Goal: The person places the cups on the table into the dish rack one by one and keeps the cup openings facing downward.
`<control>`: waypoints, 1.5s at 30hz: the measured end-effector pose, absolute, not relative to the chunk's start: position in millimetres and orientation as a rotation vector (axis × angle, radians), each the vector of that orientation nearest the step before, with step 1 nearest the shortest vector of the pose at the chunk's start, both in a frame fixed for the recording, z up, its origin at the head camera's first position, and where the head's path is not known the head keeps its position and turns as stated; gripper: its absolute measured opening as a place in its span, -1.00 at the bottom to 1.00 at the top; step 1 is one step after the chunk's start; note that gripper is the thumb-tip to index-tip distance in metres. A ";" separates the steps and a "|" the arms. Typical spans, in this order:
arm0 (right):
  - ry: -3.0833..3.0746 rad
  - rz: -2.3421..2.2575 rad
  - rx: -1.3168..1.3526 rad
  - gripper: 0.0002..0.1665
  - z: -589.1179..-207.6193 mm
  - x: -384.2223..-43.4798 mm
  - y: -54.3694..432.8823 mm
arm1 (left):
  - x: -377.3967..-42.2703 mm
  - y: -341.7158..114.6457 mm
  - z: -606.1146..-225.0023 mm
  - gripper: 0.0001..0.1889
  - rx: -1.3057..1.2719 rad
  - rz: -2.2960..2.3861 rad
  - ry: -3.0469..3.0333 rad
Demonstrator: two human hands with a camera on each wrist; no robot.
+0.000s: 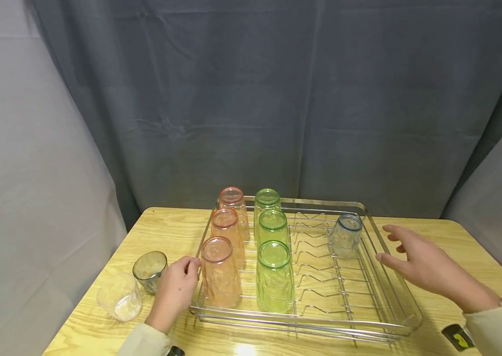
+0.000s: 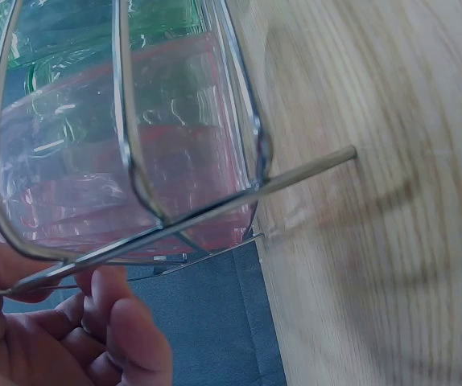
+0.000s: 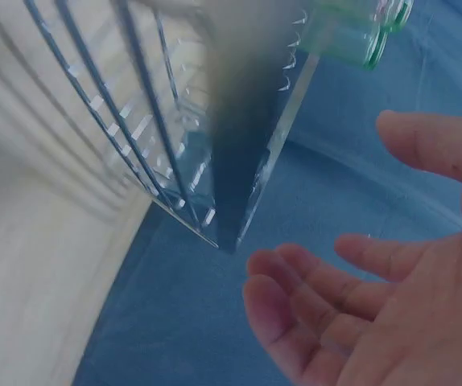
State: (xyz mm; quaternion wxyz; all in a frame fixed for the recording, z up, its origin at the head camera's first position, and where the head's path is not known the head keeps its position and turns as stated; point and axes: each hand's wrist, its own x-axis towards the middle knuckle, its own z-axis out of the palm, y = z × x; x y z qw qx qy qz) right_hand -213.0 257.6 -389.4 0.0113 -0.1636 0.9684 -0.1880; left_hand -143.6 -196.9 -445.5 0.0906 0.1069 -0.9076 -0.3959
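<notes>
A metal wire drying rack [image 1: 313, 201] stands on the wooden table. My left hand [image 1: 175, 289] holds its left rim wire between thumb and fingers. Just inside that rim is a column of three upside-down orange glasses [image 1: 220, 277]. Beside them runs a column of three upside-down green glasses [image 1: 275, 279]. One short blue-rimmed glass [image 1: 346, 237] is inverted at the rack's back right. My right hand [image 1: 424, 257] hovers by the right rim, fingers spread and loosely bent, nothing in it. In the right wrist view the rack's wires [image 3: 142, 104] are apart from its fingertips.
Left of the rack, an olive-tinted glass [image 1: 150, 272] and a clear glass [image 1: 121, 301] stand on the tabletop [image 1: 79, 331]. A dark curtain [image 1: 233, 99] hangs right behind the table. Pale cloth [image 1: 32, 198] closes off the left side.
</notes>
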 end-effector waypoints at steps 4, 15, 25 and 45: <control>3.007 -0.639 -0.474 -0.05 -402.9 -199.0 262.4 | -144.0 -196.3 -444.7 -0.67 0.326 -1.161 -2.689; 2.833 -0.885 -0.278 -0.15 -439.5 -180.5 260.8 | -144.5 -195.3 -447.2 -0.67 0.312 -1.176 -2.687; 2.691 -1.036 -0.205 -0.22 -453.3 -182.0 259.8 | -143.3 -192.7 -449.5 -0.68 0.313 -1.188 -2.656; 2.671 -1.090 -0.160 -0.27 -453.2 -178.0 256.8 | -140.4 -192.0 -443.8 -0.66 0.353 -0.975 -2.709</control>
